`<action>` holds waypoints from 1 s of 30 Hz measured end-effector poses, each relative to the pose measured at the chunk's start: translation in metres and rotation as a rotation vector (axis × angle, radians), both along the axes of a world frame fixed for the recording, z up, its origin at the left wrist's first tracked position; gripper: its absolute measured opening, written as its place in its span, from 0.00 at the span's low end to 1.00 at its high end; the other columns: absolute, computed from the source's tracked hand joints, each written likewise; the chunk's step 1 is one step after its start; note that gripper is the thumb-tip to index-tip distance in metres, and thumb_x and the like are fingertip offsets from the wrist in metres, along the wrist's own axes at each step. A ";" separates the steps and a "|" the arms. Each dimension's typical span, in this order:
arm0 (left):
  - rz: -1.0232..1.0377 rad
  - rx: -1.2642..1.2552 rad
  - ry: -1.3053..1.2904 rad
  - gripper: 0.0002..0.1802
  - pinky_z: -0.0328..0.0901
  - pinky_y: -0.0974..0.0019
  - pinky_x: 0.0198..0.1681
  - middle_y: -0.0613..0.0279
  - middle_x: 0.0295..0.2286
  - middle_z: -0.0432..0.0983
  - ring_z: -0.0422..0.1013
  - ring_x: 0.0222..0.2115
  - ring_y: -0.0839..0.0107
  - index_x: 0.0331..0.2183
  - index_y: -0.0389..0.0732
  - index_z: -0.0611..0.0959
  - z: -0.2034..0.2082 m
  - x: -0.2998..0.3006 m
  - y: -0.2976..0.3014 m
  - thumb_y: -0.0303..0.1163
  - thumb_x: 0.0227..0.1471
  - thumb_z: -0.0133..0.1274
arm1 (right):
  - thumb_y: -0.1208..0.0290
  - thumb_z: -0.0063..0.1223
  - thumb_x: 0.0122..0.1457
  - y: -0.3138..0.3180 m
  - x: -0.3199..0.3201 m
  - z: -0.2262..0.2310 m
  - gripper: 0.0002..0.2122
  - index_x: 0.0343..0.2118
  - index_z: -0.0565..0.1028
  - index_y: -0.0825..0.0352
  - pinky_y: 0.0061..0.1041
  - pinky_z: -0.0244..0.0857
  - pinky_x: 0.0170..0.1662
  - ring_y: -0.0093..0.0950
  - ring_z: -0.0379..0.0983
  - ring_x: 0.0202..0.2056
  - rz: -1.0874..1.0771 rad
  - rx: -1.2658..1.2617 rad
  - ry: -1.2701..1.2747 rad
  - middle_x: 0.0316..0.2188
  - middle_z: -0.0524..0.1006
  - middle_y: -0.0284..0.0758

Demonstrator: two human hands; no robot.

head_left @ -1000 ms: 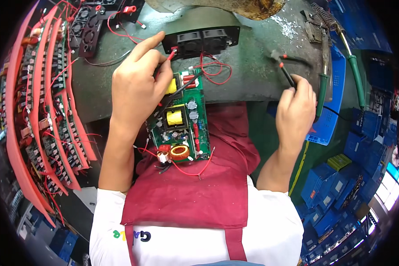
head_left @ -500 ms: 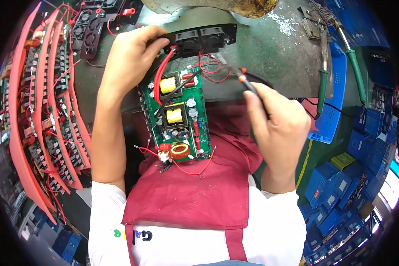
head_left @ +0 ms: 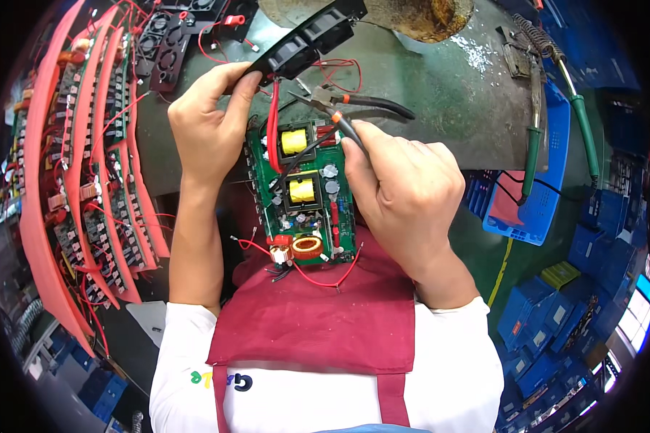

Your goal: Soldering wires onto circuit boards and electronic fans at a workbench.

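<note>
1. Apron (head_left: 318, 325), dark red, lies nearest; the green circuit board (head_left: 323, 160) sits lengthwise above it, half over the lap and reaching toward the bench (head_left: 426, 79), likely to keep it within both hands' reach. What supports it underneath is hidden.
2. The right hand (head_left: 412, 180) is closed around one handle of the pliers (head_left: 325, 96); the other handle stands well apart, so the tool is spread. Its tips lie near the thick red wires (head_left: 273, 126), with nothing visibly gripped.
3. The left hand (head_left: 209, 119) pinches the near end of the black fan panel (head_left: 307, 47) between thumb and fingers. The panel tilts, far end to the right, probably to expose where those wires meet it; they run down to the board.
4. Farther out, spare fan panels (head_left: 167, 61) lie at upper left, white crumbs (head_left: 477, 61) at upper right.
</note>
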State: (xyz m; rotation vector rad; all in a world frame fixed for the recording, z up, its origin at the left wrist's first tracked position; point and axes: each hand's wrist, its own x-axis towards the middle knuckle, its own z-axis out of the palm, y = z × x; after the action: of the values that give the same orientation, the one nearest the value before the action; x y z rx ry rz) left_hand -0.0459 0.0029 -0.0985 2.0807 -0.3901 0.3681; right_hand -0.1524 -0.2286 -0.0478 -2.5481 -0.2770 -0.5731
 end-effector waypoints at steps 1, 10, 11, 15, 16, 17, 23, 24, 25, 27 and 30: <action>0.008 0.017 -0.032 0.09 0.75 0.67 0.40 0.54 0.33 0.88 0.83 0.33 0.70 0.41 0.31 0.90 0.005 -0.002 -0.002 0.24 0.59 0.68 | 0.72 0.70 0.59 0.002 0.001 -0.001 0.08 0.40 0.85 0.66 0.31 0.63 0.30 0.30 0.77 0.24 0.001 -0.002 -0.001 0.24 0.81 0.32; 0.008 0.090 -0.180 0.09 0.76 0.67 0.40 0.55 0.34 0.88 0.83 0.33 0.68 0.42 0.33 0.90 0.014 -0.010 0.001 0.20 0.57 0.68 | 0.73 0.71 0.59 0.012 0.005 -0.002 0.09 0.41 0.85 0.66 0.31 0.62 0.30 0.30 0.75 0.22 0.020 -0.014 -0.010 0.24 0.80 0.33; 0.002 0.110 -0.225 0.09 0.76 0.68 0.40 0.55 0.34 0.88 0.84 0.33 0.68 0.42 0.33 0.90 0.014 -0.010 0.001 0.20 0.57 0.68 | 0.73 0.70 0.59 0.014 0.005 -0.002 0.08 0.41 0.85 0.66 0.31 0.62 0.29 0.30 0.75 0.22 0.027 0.026 -0.023 0.24 0.81 0.32; 0.023 0.106 -0.257 0.09 0.76 0.68 0.39 0.54 0.34 0.88 0.84 0.32 0.67 0.42 0.34 0.90 0.015 -0.013 -0.002 0.20 0.57 0.69 | 0.74 0.70 0.60 0.021 0.001 0.001 0.07 0.41 0.85 0.66 0.31 0.62 0.29 0.30 0.75 0.21 0.029 0.202 0.003 0.24 0.81 0.33; 0.041 0.105 -0.266 0.09 0.76 0.68 0.39 0.54 0.34 0.88 0.84 0.32 0.68 0.41 0.34 0.90 0.013 -0.014 -0.002 0.20 0.57 0.69 | 0.74 0.70 0.60 0.023 -0.001 0.002 0.07 0.41 0.85 0.66 0.31 0.62 0.29 0.30 0.75 0.21 0.028 0.201 0.003 0.24 0.81 0.33; 0.060 0.104 -0.276 0.09 0.76 0.68 0.39 0.54 0.34 0.88 0.84 0.32 0.68 0.41 0.34 0.90 0.012 -0.015 -0.001 0.20 0.57 0.69 | 0.74 0.70 0.60 0.025 -0.003 0.003 0.07 0.40 0.86 0.67 0.30 0.62 0.29 0.31 0.74 0.21 0.022 0.279 0.031 0.23 0.81 0.33; 0.113 0.003 -0.183 0.08 0.75 0.69 0.39 0.57 0.33 0.88 0.82 0.31 0.73 0.41 0.33 0.91 0.005 -0.020 0.001 0.22 0.58 0.69 | 0.74 0.71 0.59 0.022 -0.002 -0.004 0.09 0.42 0.85 0.67 0.30 0.61 0.29 0.30 0.74 0.21 0.025 0.200 -0.049 0.23 0.80 0.32; 0.114 0.002 -0.183 0.08 0.75 0.69 0.39 0.57 0.33 0.88 0.82 0.31 0.73 0.41 0.33 0.91 0.004 -0.020 0.003 0.22 0.58 0.69 | 0.74 0.71 0.59 0.022 -0.001 -0.005 0.10 0.43 0.85 0.67 0.30 0.61 0.29 0.29 0.74 0.21 0.024 0.112 -0.087 0.23 0.80 0.32; 0.103 -0.033 -0.168 0.08 0.75 0.70 0.39 0.57 0.33 0.88 0.82 0.31 0.74 0.41 0.33 0.91 0.002 -0.019 0.004 0.22 0.58 0.69 | 0.74 0.71 0.59 0.023 -0.001 -0.008 0.10 0.43 0.85 0.67 0.30 0.61 0.29 0.29 0.74 0.21 0.025 0.111 -0.087 0.23 0.80 0.32; 0.093 -0.065 -0.152 0.08 0.75 0.70 0.39 0.58 0.33 0.88 0.82 0.31 0.74 0.41 0.33 0.91 0.002 -0.020 0.007 0.22 0.59 0.68 | 0.74 0.71 0.59 0.026 0.000 -0.015 0.11 0.44 0.84 0.67 0.31 0.60 0.29 0.29 0.74 0.21 0.014 0.054 -0.108 0.23 0.80 0.31; 0.096 -0.047 -0.153 0.08 0.75 0.69 0.39 0.57 0.33 0.88 0.83 0.31 0.72 0.41 0.33 0.90 0.006 -0.022 0.007 0.21 0.58 0.69 | 0.74 0.71 0.59 0.030 -0.002 -0.014 0.11 0.44 0.84 0.67 0.31 0.61 0.29 0.29 0.74 0.21 -0.002 0.038 -0.095 0.23 0.80 0.31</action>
State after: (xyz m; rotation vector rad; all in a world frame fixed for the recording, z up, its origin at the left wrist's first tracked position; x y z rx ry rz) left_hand -0.0677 0.0100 -0.0925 2.0359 -0.3688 0.5911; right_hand -0.1540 -0.1983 -0.0615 -2.4890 -0.2944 -0.6954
